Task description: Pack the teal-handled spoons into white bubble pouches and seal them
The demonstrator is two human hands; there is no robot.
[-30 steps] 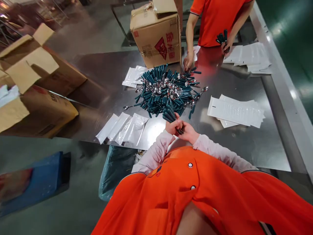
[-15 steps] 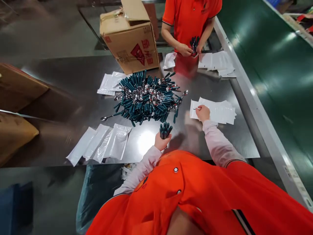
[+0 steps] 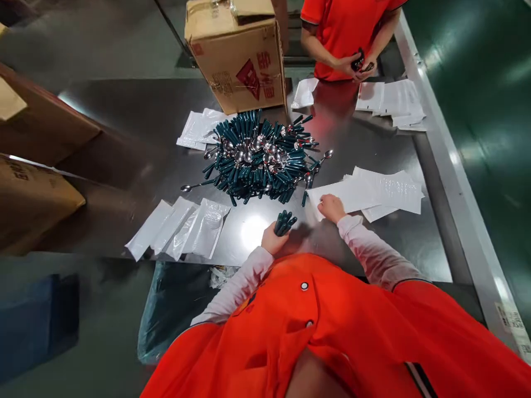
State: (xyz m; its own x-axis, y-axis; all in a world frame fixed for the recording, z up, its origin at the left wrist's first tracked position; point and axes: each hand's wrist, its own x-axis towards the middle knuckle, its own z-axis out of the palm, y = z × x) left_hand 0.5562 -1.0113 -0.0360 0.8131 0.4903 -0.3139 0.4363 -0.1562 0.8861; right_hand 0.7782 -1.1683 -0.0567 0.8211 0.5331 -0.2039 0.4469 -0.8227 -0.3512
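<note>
My left hand is closed around a bundle of dark green spoon handles, held upright near the table's front edge. To its right, my right hand pinches the near left end of a white bag. That bag lies partly over other white bags. Beyond my hands is a large heap of spoons with dark green handles and shiny metal bowls. One loose spoon sticks out at the heap's left.
Filled white packets lie at the front left, more packets behind the heap. A tall cardboard box stands at the back. Across the table, a person in red holds dark items. A green conveyor runs along the right.
My right hand has drawn a white bag left and toward me, off the row. My left hand still holds its bundle, now tilted slightly. The camera view has shifted.
</note>
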